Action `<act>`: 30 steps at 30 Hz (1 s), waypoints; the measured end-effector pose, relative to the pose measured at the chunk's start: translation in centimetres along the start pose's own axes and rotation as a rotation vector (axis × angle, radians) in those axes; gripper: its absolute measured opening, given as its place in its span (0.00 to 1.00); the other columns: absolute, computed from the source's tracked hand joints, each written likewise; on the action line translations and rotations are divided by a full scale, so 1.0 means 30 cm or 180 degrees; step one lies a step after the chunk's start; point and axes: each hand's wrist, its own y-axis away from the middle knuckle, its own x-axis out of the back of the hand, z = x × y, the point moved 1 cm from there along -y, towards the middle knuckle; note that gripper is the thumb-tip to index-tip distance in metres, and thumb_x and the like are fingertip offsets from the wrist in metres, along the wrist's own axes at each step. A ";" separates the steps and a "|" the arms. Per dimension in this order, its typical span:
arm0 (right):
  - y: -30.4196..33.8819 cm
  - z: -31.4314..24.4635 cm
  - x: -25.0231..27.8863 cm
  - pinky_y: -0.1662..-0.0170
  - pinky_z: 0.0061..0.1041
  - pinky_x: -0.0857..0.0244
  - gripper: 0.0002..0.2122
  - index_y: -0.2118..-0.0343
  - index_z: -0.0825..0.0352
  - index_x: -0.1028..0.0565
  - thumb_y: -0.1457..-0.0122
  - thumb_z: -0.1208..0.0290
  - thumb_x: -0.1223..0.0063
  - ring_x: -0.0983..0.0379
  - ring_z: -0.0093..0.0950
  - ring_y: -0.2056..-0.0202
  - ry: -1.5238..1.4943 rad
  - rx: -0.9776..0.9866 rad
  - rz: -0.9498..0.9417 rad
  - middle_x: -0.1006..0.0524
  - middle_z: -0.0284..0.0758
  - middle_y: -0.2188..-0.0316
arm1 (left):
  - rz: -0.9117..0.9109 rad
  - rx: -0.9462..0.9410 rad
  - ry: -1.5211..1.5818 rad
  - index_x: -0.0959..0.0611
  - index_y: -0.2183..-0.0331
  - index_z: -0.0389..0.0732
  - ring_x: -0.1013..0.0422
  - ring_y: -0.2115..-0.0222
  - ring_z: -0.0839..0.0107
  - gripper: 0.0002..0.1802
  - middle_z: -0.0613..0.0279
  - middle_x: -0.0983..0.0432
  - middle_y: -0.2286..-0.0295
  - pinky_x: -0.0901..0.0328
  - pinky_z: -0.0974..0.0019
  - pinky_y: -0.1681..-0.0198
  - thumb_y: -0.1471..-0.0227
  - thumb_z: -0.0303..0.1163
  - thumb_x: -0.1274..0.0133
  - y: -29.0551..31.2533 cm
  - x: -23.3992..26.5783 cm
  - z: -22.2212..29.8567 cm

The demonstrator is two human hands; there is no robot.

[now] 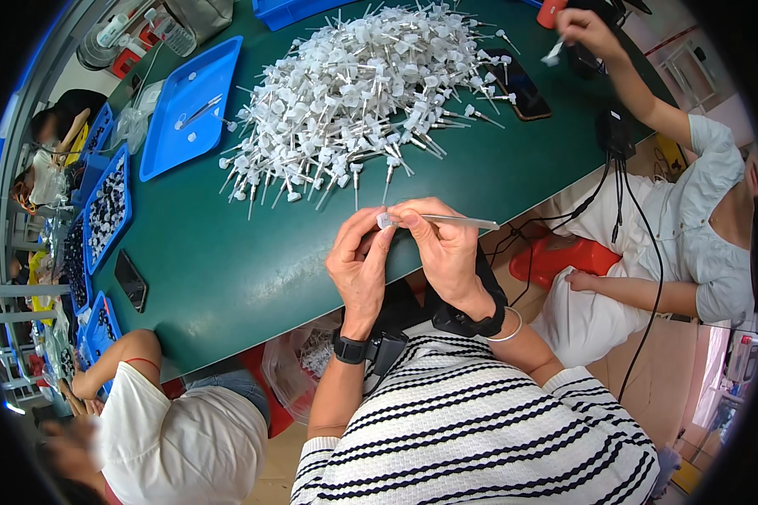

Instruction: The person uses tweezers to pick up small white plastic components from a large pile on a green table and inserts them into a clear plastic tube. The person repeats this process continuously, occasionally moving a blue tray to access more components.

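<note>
Green worktop (227,261) under both hands, left hand (360,265) and right hand (446,252) with fingers (408,220) pinching a thin white capped tube (446,220) between them above the near edge, large heap of like tubes (362,93) beyond, blue tray (189,105) left, black phone (130,280) lying nearer left.

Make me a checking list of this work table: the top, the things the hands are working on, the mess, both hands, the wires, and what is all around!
Surface: dark green table, mostly bare near the person.
Job's things: big pile of white plastic stick parts; one thin stick part held over the table edge.
Clutter: blue tray with a few parts, two dark phones, blue bins of small pieces.
Grippers: left hand and right hand both pinch the stick's capped end.
Cables: black cables hanging off the table's right edge.
Surroundings: two other people seated nearby; red stool.
</note>
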 end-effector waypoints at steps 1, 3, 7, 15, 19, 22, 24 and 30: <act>-0.002 -0.003 0.000 0.70 0.22 0.32 0.05 0.68 0.72 0.22 0.42 0.77 0.47 0.25 0.27 0.72 0.0035 0.0013 0.0001 0.21 0.37 0.72 | -0.0007 -0.0015 0.0000 0.19 0.60 0.33 0.28 0.61 0.75 0.12 0.58 0.27 0.57 0.31 0.75 0.59 0.50 0.19 0.44 0.000 0.000 -0.002; -0.005 -0.007 0.002 0.70 0.21 0.32 0.05 0.69 0.73 0.22 0.42 0.77 0.46 0.25 0.27 0.73 0.0134 0.0055 -0.0020 0.21 0.37 0.72 | -0.0010 -0.0011 -0.0017 0.19 0.60 0.32 0.28 0.61 0.75 0.12 0.58 0.27 0.58 0.31 0.75 0.59 0.50 0.19 0.44 0.000 0.000 0.002; -0.012 -0.007 0.005 0.71 0.21 0.33 0.05 0.71 0.74 0.23 0.42 0.76 0.46 0.25 0.27 0.74 0.0228 0.0057 -0.0046 0.21 0.37 0.72 | -0.0021 0.0017 -0.0050 0.19 0.60 0.32 0.28 0.62 0.75 0.12 0.58 0.27 0.58 0.31 0.75 0.59 0.50 0.19 0.44 0.001 0.000 0.007; -0.010 0.007 0.009 0.65 0.20 0.31 0.08 0.68 0.76 0.24 0.39 0.74 0.50 0.25 0.23 0.69 -0.0100 -0.0316 -0.0283 0.22 0.37 0.70 | 0.0010 0.0046 0.0007 0.19 0.60 0.32 0.28 0.61 0.75 0.12 0.57 0.27 0.58 0.31 0.74 0.58 0.50 0.19 0.44 0.000 0.010 0.003; -0.016 -0.013 0.001 0.72 0.21 0.35 0.07 0.70 0.75 0.23 0.41 0.76 0.48 0.28 0.24 0.75 -0.0223 -0.0327 -0.0101 0.22 0.36 0.73 | 0.0028 0.0074 -0.0019 0.19 0.61 0.31 0.28 0.61 0.74 0.11 0.57 0.26 0.58 0.32 0.74 0.58 0.50 0.18 0.44 -0.003 0.004 0.012; -0.006 -0.024 0.005 0.69 0.23 0.33 0.06 0.70 0.74 0.23 0.40 0.77 0.50 0.26 0.26 0.72 -0.0083 -0.0148 -0.0156 0.22 0.37 0.71 | 0.0053 0.0087 -0.0292 0.19 0.61 0.31 0.28 0.61 0.73 0.11 0.57 0.25 0.59 0.33 0.73 0.59 0.50 0.19 0.44 0.004 0.012 0.031; -0.001 -0.051 0.009 0.62 0.25 0.31 0.05 0.68 0.72 0.23 0.40 0.78 0.50 0.25 0.28 0.67 0.0250 -0.0104 -0.0429 0.22 0.39 0.69 | 0.0304 0.0187 -0.0561 0.18 0.64 0.30 0.28 0.62 0.70 0.10 0.56 0.24 0.62 0.34 0.71 0.60 0.52 0.22 0.42 0.017 0.028 0.007; -0.036 -0.021 0.027 0.66 0.26 0.31 0.04 0.68 0.70 0.24 0.43 0.75 0.48 0.24 0.35 0.69 0.0353 0.0349 -0.0468 0.22 0.37 0.71 | 0.0293 0.0297 -0.0522 0.20 0.62 0.30 0.29 0.63 0.70 0.11 0.58 0.25 0.63 0.34 0.69 0.59 0.50 0.23 0.46 0.020 -0.006 0.007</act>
